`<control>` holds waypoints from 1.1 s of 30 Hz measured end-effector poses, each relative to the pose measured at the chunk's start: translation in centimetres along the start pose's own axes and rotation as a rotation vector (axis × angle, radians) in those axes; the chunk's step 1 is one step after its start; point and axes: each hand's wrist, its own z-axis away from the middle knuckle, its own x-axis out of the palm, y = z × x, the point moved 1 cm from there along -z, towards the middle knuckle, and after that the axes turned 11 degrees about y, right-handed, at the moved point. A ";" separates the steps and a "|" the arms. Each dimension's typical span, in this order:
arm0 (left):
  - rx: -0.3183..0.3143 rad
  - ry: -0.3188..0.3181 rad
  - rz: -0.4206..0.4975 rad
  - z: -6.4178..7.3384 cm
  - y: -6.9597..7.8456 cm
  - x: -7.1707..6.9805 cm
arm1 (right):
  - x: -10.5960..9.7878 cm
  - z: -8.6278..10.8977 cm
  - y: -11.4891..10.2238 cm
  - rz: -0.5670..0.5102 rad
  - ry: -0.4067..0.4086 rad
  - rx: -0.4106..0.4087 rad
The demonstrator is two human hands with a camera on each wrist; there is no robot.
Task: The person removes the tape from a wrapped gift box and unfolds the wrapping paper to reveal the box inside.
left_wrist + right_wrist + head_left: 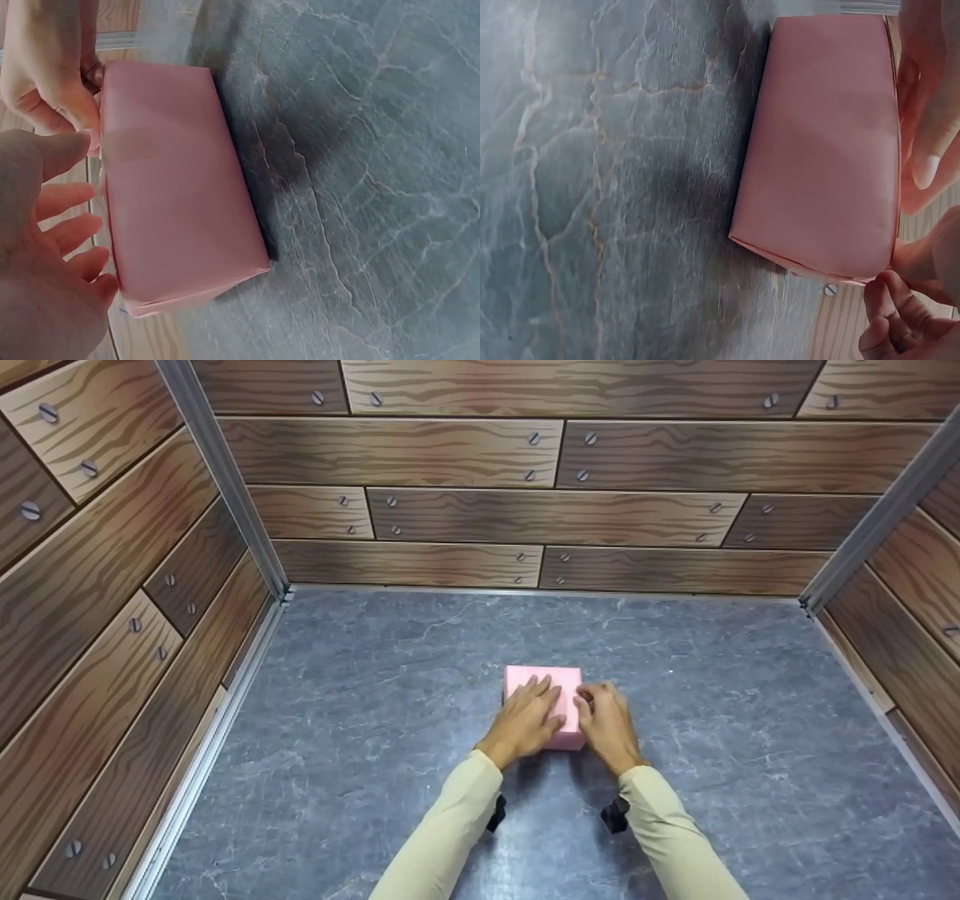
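A pink wrapped box (pixel 568 678) sits on the grey marbled surface, its paper folded over at the ends. Spread across its top are the fairly straight fingers of my left hand (pixel 525 721). My right hand (pixel 611 726) is at the box's right top edge, with thumb and bent fingers pinching there. From the right wrist view, the fingertips (pixel 886 278) meet at a corner of the box's wrapping; whether they also hold something small is hidden. A faint tape-like patch (pixel 127 144) shows on the near side in the left wrist view.
Wood-patterned panels (pixel 465 514) stand at the back and both sides, with metal rails (pixel 225 472) at the corners. The marbled surface (pixel 360 697) stretches around the box. A small black device (pixel 616 815) is at the right wrist, another (pixel 496 813) at the left.
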 end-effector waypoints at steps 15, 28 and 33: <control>0.014 0.006 -0.074 0.2 0.1 0.1 | 0.3 -0.6 -0.6 0.088 0.000 0.002; 0.004 -0.001 -0.062 0.1 0.0 0.4 | 0.6 -0.9 -0.5 0.152 0.020 -0.015; 0.023 0.011 -0.082 0.1 0.0 0.5 | 0.6 -0.8 -0.4 0.162 0.030 -0.008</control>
